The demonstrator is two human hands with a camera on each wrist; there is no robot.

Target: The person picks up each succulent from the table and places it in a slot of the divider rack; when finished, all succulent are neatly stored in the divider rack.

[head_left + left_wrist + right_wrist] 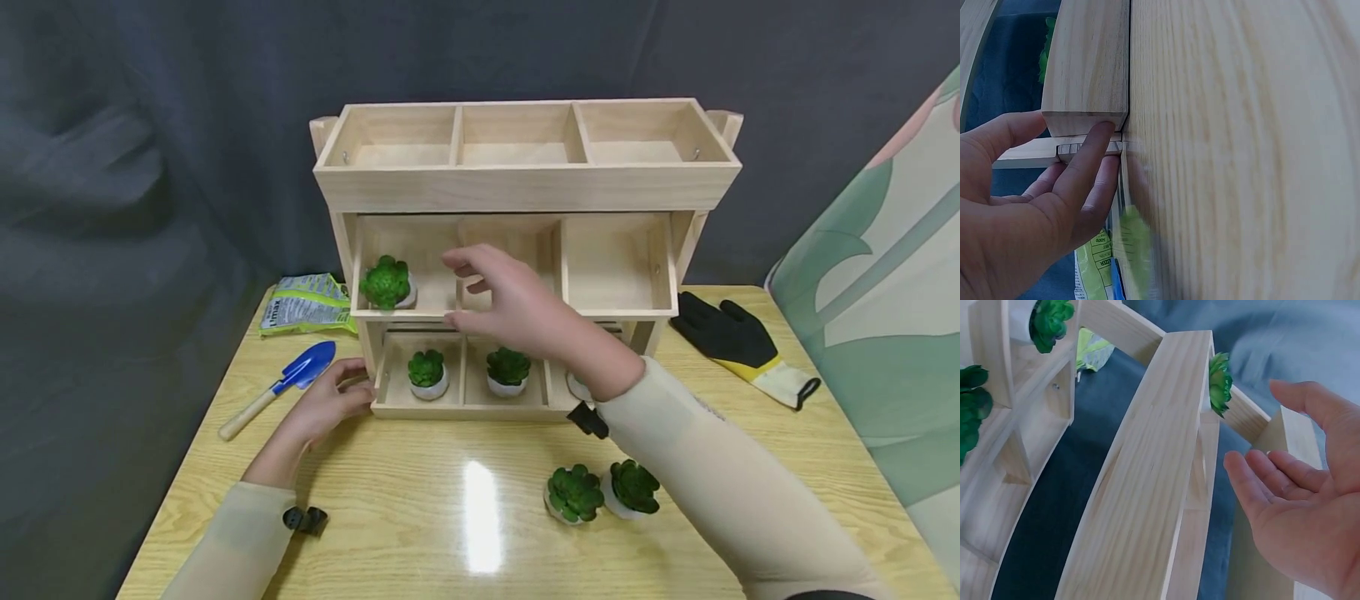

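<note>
A light wooden three-tier shelf (525, 190) stands on the table, each tier split into compartments. My left hand (336, 402) holds the left end of its bottom tray, thumb and fingertips against the wood (1085, 69). My right hand (517, 300) hovers before the middle tier with nothing in it, fingers loosely bent and thumb apart. A potted succulent (386, 283) sits in the middle tier's left compartment. Below, one succulent (427, 372) occupies the left compartment and another succulent (507, 372) the centre one. A white pot (577, 387) at the right is mostly hidden by my right forearm.
Two potted succulents, one (574, 493) beside the other (632, 487), stand on the table in front. A blue trowel (309, 364) and a green-grey packet (310, 305) lie left of the shelf. On the right lies a black and yellow glove (738, 342).
</note>
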